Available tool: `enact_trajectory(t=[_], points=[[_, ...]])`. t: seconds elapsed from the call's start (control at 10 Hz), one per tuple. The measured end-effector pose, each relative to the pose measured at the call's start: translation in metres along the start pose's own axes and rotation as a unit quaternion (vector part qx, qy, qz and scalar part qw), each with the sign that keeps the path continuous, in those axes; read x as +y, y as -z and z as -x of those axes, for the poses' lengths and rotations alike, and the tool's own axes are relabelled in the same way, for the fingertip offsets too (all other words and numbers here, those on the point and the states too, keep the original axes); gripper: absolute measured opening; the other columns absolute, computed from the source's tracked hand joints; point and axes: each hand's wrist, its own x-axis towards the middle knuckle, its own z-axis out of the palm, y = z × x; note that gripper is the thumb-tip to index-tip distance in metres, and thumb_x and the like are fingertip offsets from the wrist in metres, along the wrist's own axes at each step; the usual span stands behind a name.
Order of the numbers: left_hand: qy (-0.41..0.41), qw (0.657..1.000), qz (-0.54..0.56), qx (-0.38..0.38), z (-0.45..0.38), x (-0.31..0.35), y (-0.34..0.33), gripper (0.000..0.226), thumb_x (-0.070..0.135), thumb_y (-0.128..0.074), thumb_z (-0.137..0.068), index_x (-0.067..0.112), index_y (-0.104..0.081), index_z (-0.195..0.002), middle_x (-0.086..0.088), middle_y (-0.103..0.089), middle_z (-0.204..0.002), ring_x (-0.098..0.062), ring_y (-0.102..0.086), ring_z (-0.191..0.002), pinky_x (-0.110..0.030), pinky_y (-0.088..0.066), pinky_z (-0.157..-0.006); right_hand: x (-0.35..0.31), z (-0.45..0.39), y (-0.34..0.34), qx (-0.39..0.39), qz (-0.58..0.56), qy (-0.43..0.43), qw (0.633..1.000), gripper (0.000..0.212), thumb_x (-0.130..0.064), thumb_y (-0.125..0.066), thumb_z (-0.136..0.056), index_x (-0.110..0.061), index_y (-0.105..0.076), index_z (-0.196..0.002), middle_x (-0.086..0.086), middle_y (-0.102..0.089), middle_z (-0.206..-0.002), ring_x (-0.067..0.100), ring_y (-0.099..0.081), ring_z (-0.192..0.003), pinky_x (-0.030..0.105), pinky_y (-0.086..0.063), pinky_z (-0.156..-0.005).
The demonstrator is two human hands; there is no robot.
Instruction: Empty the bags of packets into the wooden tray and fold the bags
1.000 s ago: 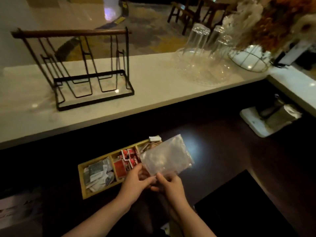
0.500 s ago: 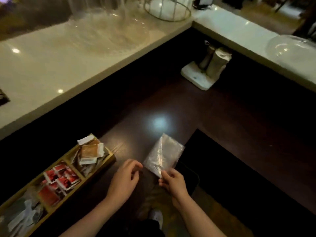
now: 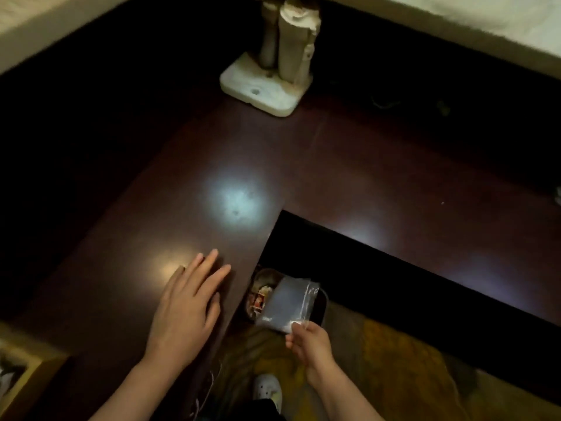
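Note:
My right hand (image 3: pixel 309 344) pinches a corner of an empty clear plastic bag (image 3: pixel 287 303) and holds it beyond the counter's edge, above a dark bin (image 3: pixel 258 294) on the floor that holds scraps and wrappers. My left hand (image 3: pixel 186 311) lies flat on the dark wooden counter (image 3: pixel 182 214), fingers straight and spread. Only a corner of the wooden tray (image 3: pixel 18 369) shows at the bottom left, with pale packets dimly visible inside.
A white stand with two pale grinders (image 3: pixel 274 65) sits at the counter's far side. A raised light ledge (image 3: pixel 455 19) runs along the top. The L-shaped counter wraps around a floor gap with patterned carpet (image 3: pixel 394 369) and my shoe (image 3: pixel 267 387).
My view swung right and down, so the tray slid to the bottom left. My left hand let go of the bag and went flat on the counter. My right hand carried the bag over the bin.

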Motion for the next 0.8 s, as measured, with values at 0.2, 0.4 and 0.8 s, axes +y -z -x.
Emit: enact_trajectory(t=[0.2, 0.4, 0.8], points=[[-0.002, 0.998, -0.06, -0.018, -0.012, 0.001, -0.011, 0.049, 0.035, -0.032, -0.09, 0.028, -0.047, -0.136, 0.005, -0.04, -0.148, -0.014, -0.032, -0.139, -0.04, -0.021, -0.114, 0.02, -0.065, 0.009, 0.025, -0.069, -0.066, 0.995, 0.008, -0.001, -0.054, -0.092, 0.0, -0.06, -0.097, 0.012, -0.06, -0.069, 0.018, -0.058, -0.058, 0.021, -0.055, -0.047], [-0.012, 0.998, -0.064, 0.018, -0.015, 0.0, -0.017, 0.048, 0.033, -0.037, -0.086, 0.026, -0.051, -0.132, 0.003, -0.045, -0.145, -0.016, -0.035, -0.138, -0.043, -0.024, -0.112, 0.037, -0.108, 0.004, 0.033, -0.1, -0.09, 0.99, 0.016, -0.003, -0.055, -0.093, 0.005, -0.059, -0.105, 0.013, -0.061, -0.07, 0.016, -0.06, -0.049, 0.021, -0.054, -0.042], [-0.012, 0.997, -0.067, 0.035, -0.015, 0.0, -0.016, 0.048, 0.032, -0.038, -0.087, 0.026, -0.049, -0.133, 0.002, -0.042, -0.148, -0.017, -0.033, -0.139, -0.044, -0.025, -0.114, 0.025, -0.097, 0.008, 0.058, 0.128, 0.122, 0.983, 0.014, -0.011, -0.055, -0.093, -0.009, -0.062, -0.105, 0.003, -0.066, -0.082, 0.015, -0.064, -0.069, 0.019, -0.055, -0.059]])
